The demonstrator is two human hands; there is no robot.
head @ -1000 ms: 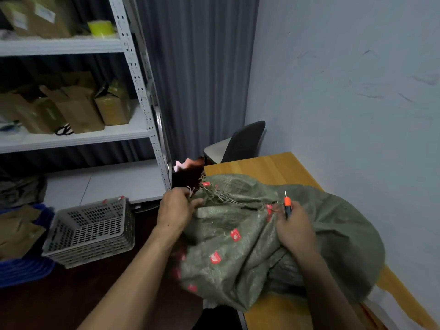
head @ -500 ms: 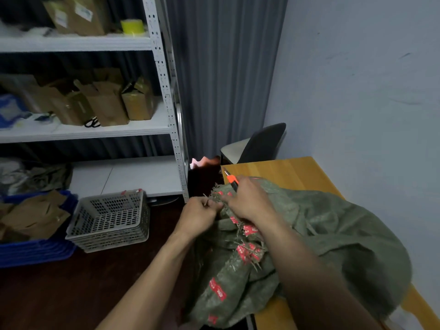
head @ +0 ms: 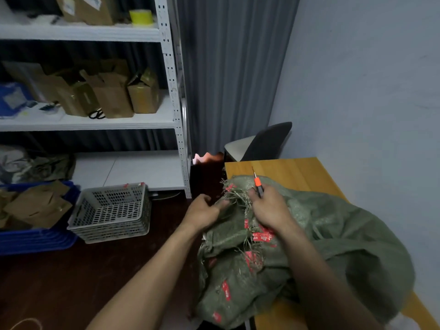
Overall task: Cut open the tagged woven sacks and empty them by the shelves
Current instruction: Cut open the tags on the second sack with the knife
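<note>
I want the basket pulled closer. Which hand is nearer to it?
Left. The left hand holds the sack by its edge, right of the basket; the right hand, holding the cutter, is farther right, over the sack.

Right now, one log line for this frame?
left hand: grips sack at frayed mouth | right hand: holds cutter, blade out | sack: slumped over table edge

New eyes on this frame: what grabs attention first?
The green woven sack dotted with red tags, slumped on the wooden table at right. At its frayed mouth the right hand holds an orange-tipped cutter, blade out, while the left hand grips the edge. A grey slotted basket sits on the floor by the white shelves.
</note>
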